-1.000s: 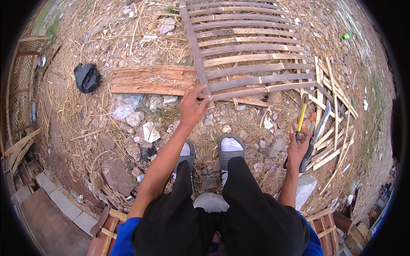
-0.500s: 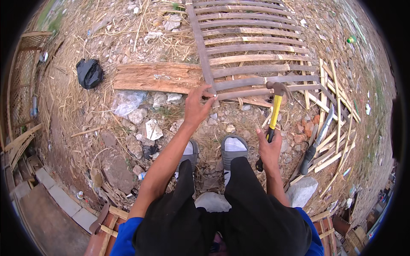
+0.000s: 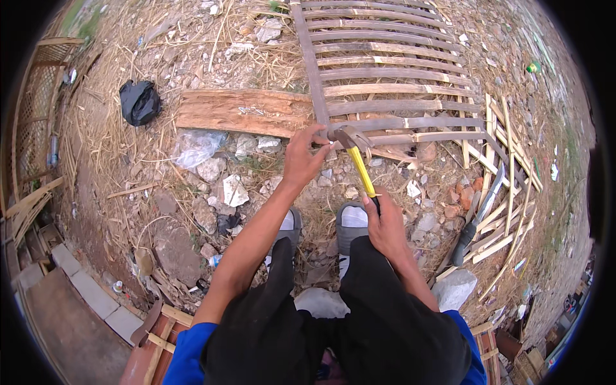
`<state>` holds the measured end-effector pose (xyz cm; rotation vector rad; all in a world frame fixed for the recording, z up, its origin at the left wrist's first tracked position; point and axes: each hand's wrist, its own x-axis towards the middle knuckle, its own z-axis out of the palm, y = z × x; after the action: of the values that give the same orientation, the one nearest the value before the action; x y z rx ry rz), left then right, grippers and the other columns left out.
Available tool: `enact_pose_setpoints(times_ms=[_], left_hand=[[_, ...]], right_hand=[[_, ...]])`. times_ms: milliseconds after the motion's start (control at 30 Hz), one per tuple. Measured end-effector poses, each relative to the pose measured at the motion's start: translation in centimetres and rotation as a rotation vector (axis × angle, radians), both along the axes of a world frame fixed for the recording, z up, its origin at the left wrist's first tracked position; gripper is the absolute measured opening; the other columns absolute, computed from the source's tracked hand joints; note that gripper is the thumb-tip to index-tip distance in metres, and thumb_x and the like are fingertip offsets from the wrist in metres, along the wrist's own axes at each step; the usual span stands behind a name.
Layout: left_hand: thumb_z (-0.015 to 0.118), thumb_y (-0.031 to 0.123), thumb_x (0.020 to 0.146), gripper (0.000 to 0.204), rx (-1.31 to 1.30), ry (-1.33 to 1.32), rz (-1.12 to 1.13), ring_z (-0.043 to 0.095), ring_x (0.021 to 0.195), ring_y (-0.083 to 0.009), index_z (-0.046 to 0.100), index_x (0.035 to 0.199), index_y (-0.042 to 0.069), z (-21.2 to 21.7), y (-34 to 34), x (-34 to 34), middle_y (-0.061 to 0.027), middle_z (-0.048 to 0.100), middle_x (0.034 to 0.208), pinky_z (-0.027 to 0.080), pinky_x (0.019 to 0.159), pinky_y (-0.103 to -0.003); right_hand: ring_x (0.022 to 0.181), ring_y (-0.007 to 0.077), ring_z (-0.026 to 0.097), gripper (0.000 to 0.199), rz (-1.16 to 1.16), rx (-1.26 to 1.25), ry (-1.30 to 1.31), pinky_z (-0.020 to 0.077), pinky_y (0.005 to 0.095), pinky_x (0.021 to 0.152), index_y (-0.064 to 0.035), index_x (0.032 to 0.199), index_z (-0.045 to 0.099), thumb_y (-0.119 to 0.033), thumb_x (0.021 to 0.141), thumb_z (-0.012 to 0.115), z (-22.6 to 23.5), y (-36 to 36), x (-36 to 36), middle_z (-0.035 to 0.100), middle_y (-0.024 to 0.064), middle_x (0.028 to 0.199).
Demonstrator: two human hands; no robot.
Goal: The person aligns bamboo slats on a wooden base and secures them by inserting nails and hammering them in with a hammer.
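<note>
A claw hammer (image 3: 360, 172) with a yellow and black handle is gripped in my right hand (image 3: 387, 228). Its head lies over the near left corner of a bamboo lattice (image 3: 398, 90), by my left fingertips. My left hand (image 3: 303, 157) is at that corner, thumb and forefinger curled close around the lower end of the lattice's long side strip (image 3: 312, 70). Whatever is pinched there is too small or hidden to make out. Under the corner runs a rough wooden plank (image 3: 212, 110), with a small heap of shiny nails (image 3: 250, 111) on it.
A large knife (image 3: 467, 231) with a dark handle rests by loose bamboo strips (image 3: 507, 237) on the right. At left are a black plastic bag (image 3: 140, 102) and a clear plastic bag (image 3: 196, 147). Stones and straw litter the ground around my sandalled feet.
The hammer has swung left and down, its head now at the lattice corner beside my left fingers. My right hand has moved slightly left with it. My left hand stays at the corner.
</note>
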<state>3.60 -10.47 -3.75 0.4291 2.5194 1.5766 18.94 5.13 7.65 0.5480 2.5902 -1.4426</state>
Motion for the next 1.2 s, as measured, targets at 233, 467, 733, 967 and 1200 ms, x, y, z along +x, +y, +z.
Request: enact_pose_setpoints(times_ms=[233,467,733,967,1200], left_hand=[[0.08,0.011,0.075,0.052,-0.052,0.097,0.005,0.057,0.066,-0.0146,0.058,0.123,0.012,-0.4,-0.2,-0.1,-0.0045,0.071,0.08,0.046,0.065,-0.029],[0.081,0.014,0.075,0.057,-0.019,0.041,0.011,0.059,0.079,-0.0215,0.054,0.124,0.012,-0.2,-0.3,0.0,-0.0045,0.071,0.081,0.045,0.074,-0.035],[0.081,0.016,0.076,0.055,-0.009,-0.029,0.008,0.062,0.091,-0.0278,0.054,0.124,0.011,-0.1,-0.2,0.0,-0.0047,0.072,0.084,0.045,0.084,-0.04],[0.08,0.016,0.077,0.055,-0.017,-0.081,0.006,0.062,0.091,-0.0279,0.053,0.125,0.011,0.3,0.2,0.1,-0.0045,0.073,0.086,0.045,0.084,-0.04],[0.08,0.016,0.077,0.055,0.006,-0.014,0.014,0.06,0.089,-0.0265,0.053,0.125,0.011,-0.3,-0.4,0.1,-0.0039,0.072,0.085,0.045,0.083,-0.038]], right_hand=[[0.064,0.0495,0.059,0.022,0.02,0.052,-0.134,0.0402,0.0538,0.054,-0.0036,0.108,0.048,-0.023,0.1,0.053,-1.5,-1.0,0.2,0.057,0.0268,0.066],[0.064,0.0506,0.058,0.021,-0.08,-0.035,-0.052,0.0403,0.0539,0.054,-0.0034,0.11,0.048,-0.022,0.1,0.053,-0.1,-1.6,-0.2,0.057,0.0277,0.067],[0.064,0.0494,0.059,0.025,-0.061,0.004,-0.053,0.0421,0.0524,0.055,-0.0014,0.115,0.049,-0.02,0.1,0.053,-0.6,-1.4,-0.6,0.058,0.0271,0.068],[0.063,0.048,0.059,0.024,-0.02,0.077,-0.106,0.0413,0.0519,0.054,-0.0016,0.114,0.05,-0.021,0.1,0.051,-2.6,-1.5,0.5,0.057,0.0265,0.067],[0.064,0.0472,0.06,0.022,-0.111,-0.022,0.032,0.0411,0.0502,0.054,-0.001,0.113,0.05,-0.02,0.101,0.051,-1.2,-1.7,0.0,0.057,0.0267,0.068]])
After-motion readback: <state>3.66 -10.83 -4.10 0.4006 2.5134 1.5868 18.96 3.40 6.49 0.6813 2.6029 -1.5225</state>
